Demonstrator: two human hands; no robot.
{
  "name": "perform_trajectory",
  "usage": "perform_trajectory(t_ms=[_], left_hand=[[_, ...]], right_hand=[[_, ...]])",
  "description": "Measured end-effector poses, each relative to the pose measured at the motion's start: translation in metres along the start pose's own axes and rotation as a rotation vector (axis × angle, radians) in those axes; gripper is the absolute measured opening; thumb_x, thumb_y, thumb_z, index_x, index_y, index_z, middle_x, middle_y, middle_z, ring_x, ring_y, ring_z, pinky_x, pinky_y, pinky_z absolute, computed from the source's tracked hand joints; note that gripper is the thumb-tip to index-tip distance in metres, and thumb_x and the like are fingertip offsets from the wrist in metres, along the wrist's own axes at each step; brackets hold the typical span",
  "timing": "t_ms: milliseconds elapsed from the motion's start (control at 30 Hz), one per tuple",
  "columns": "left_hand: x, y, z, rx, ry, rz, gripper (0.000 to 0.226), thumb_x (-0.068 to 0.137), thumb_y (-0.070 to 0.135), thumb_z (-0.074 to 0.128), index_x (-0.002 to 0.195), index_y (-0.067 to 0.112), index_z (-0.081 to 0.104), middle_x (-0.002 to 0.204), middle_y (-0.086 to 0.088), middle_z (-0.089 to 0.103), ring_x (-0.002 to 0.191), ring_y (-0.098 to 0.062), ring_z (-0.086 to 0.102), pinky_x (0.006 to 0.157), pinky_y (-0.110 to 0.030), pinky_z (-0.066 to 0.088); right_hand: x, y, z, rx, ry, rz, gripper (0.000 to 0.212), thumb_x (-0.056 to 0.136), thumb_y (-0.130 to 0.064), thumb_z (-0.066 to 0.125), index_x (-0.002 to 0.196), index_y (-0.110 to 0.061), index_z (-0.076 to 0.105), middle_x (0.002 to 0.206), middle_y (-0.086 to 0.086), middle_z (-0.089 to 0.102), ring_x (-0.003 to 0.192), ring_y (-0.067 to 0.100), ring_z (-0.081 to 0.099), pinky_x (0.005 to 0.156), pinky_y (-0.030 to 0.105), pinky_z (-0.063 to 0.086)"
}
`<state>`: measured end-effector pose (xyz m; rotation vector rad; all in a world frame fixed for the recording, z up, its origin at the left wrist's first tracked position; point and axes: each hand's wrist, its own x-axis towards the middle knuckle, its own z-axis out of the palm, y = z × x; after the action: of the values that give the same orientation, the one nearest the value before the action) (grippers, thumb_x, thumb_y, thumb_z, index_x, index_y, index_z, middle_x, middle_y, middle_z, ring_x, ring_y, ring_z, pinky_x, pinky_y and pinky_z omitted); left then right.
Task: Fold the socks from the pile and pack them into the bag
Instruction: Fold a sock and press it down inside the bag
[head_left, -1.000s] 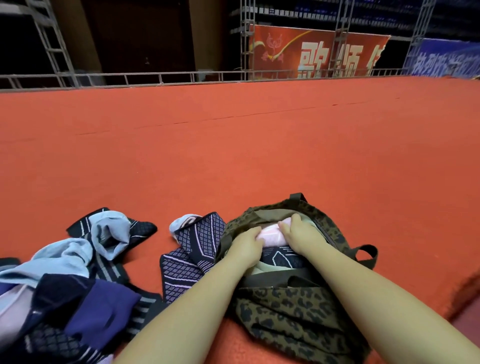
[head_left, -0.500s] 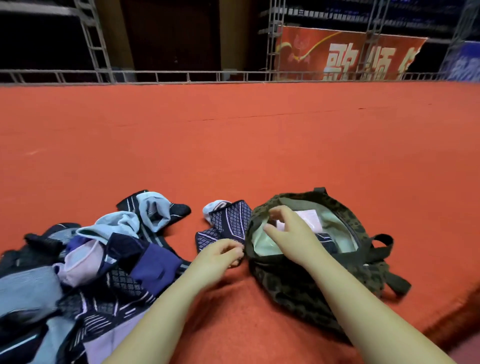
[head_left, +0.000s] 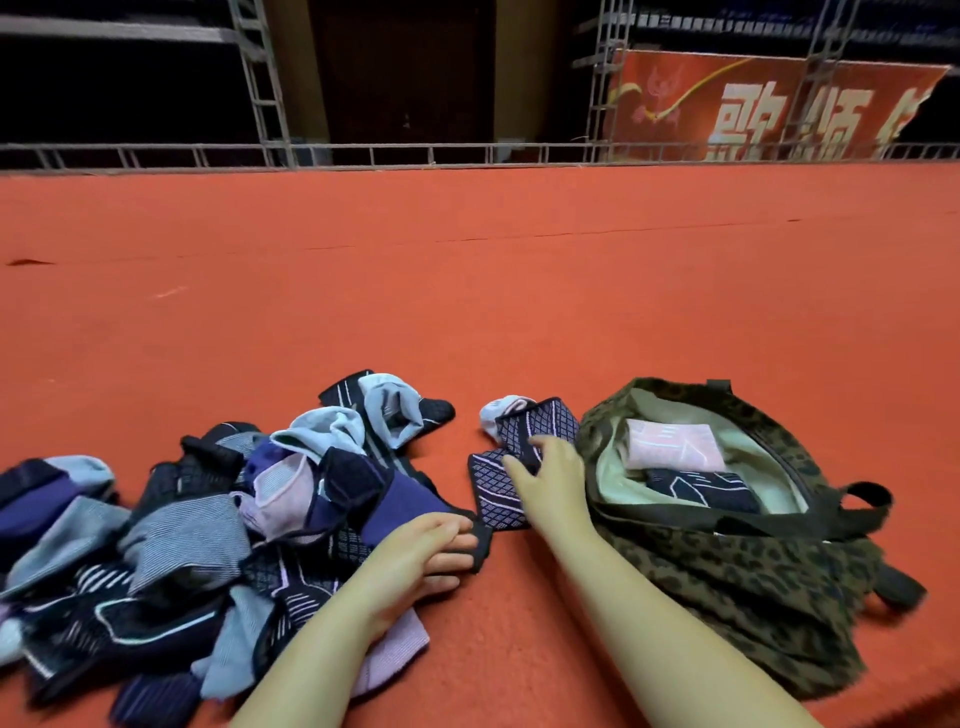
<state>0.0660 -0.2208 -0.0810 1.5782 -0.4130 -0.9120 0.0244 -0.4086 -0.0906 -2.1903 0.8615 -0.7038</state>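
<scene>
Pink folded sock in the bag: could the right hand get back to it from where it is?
Probably yes. The bag gapes open, the pink folded sock lies uncovered on top, and the right hand rests just outside the rim.

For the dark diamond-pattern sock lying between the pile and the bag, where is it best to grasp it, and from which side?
Probably the near, flat end of the diamond-pattern sock, coming from above: it lies spread on the red carpet with free edges. The far end is bunched with a pale sock, beside the bag. The right hand already rests on its middle.
</scene>
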Motion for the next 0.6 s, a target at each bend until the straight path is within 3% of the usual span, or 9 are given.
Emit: perform_trajectory(t_ms=[100,200,300,367,500,600], left_hand=[[0.001,-0.003,-0.004,-0.026,0.000,-0.021,0.026,0.098,0.029,0.045,0.113,0.018,0.063,0.108,-0.004,0.069,0.095,-0.017,0.065,0.078,-0.030,0.050],[0.000,-0.003,-0.004,-0.030,-0.025,-0.030,0.024,0.099,0.028,0.044,0.112,0.018,0.062,0.107,-0.004,0.069,0.095,-0.017,0.065,0.078,-0.029,0.049],[0.000,-0.003,-0.006,-0.044,-0.055,-0.021,0.024,0.099,0.027,0.043,0.111,0.018,0.062,0.105,-0.003,0.069,0.091,-0.015,0.065,0.076,-0.028,0.049],[0.001,-0.004,-0.008,-0.058,-0.059,-0.010,0.024,0.099,0.027,0.044,0.110,0.017,0.062,0.104,-0.003,0.069,0.090,-0.015,0.065,0.077,-0.028,0.049],[-0.003,0.000,-0.008,-0.172,0.003,0.063,0.023,0.098,0.025,0.044,0.106,0.015,0.064,0.104,-0.005,0.070,0.089,-0.017,0.066,0.076,-0.029,0.050],[-0.004,0.017,-0.008,-0.245,0.117,0.171,0.020,0.097,0.025,0.046,0.109,0.019,0.061,0.114,-0.004,0.065,0.102,-0.018,0.062,0.081,-0.029,0.048]], right_hand=[[0.016,0.009,0.014,-0.020,-0.031,0.131,0.072,0.082,-0.041,0.068,0.136,-0.002,0.042,0.141,0.015,0.041,0.134,0.029,0.034,0.111,0.036,0.026],[0.018,0.022,0.025,-0.039,-0.072,0.171,0.056,0.087,-0.032,0.065,0.133,-0.003,0.048,0.144,0.015,0.039,0.133,0.027,0.037,0.107,0.033,0.029],[0.017,0.025,0.024,-0.087,-0.007,0.100,0.026,0.096,-0.023,0.051,0.107,-0.005,0.066,0.118,0.013,0.062,0.118,0.031,0.048,0.096,0.031,0.031],[0.013,0.021,0.020,-0.087,0.041,0.041,0.026,0.097,-0.022,0.047,0.089,-0.008,0.068,0.095,0.014,0.066,0.104,0.033,0.052,0.090,0.034,0.034],[-0.006,-0.007,-0.007,0.233,0.108,0.036,0.031,0.098,-0.019,0.047,0.067,-0.019,0.055,0.067,-0.005,0.055,0.070,0.014,0.050,0.065,0.029,0.032],[-0.017,-0.030,-0.029,0.527,0.113,0.098,0.036,0.099,-0.019,0.044,0.072,0.003,0.053,0.071,-0.001,0.048,0.068,0.010,0.043,0.062,0.024,0.036]])
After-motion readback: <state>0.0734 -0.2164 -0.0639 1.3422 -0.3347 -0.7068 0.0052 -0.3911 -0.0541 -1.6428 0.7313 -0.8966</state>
